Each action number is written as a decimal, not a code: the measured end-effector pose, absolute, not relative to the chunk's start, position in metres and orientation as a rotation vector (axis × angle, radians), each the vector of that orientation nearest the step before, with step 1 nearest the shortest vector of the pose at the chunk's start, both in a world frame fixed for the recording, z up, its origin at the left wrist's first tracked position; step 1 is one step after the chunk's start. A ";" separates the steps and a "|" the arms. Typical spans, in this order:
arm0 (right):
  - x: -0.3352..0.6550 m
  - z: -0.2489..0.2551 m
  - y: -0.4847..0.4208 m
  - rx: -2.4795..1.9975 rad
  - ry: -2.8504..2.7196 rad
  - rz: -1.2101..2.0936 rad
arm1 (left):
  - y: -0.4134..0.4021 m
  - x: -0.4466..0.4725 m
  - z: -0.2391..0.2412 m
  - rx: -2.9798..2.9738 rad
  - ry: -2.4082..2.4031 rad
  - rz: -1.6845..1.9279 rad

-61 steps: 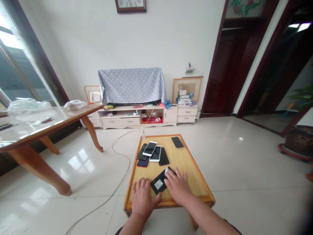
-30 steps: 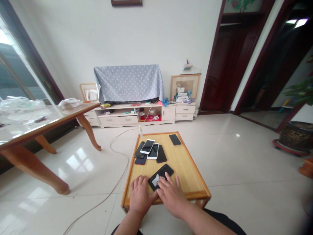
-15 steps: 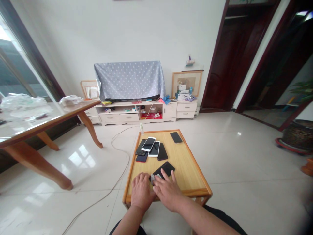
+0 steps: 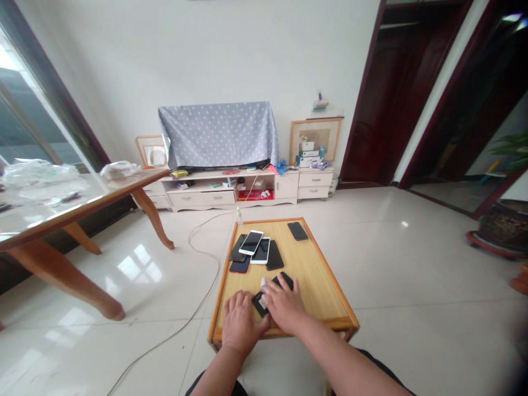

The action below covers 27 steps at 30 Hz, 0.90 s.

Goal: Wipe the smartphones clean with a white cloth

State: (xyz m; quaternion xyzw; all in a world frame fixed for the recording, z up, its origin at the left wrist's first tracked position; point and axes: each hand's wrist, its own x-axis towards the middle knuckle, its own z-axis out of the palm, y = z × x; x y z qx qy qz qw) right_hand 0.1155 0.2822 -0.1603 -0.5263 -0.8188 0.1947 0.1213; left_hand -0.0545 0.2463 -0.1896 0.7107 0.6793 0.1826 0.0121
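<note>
Black phone [image 4: 275,287]: lies flat on the low wooden table [image 4: 317,286], in the near half, closer to the near edge than the heap of phones beyond it. Long axis runs diagonally, near-left corner to far-right corner; the far-right end shows dark past the fingers, the near-left corner shows between the two hands.

Right hand [image 4: 284,308]: lies on top of the phone, palm down, fingers spread flat and pressing a small white wipe [image 4: 263,282] against its surface. No closed grasp seen. This hand is the nearer of the two, directly over the phone.

Left hand [image 4: 240,323]: flat on the table just left of the phone, fingers loosely together, fingertips at or against its near-left edge; whether it pins the phone cannot be told.

Heap of phones [image 4: 256,250]: several overlapping, white ones on top, beyond the black phone toward the table's far left.

Single dark phone [image 4: 297,231]: apart, at the table's far right.
</note>
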 end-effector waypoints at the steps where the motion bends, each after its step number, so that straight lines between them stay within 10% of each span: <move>1: 0.121 -0.160 0.291 -1.654 -2.333 0.556 | 0.246 -0.054 -0.189 2.217 2.120 0.581; 27: 0.137 -0.166 0.256 -1.600 -2.356 0.634 | 0.247 -0.055 -0.192 2.230 2.143 0.617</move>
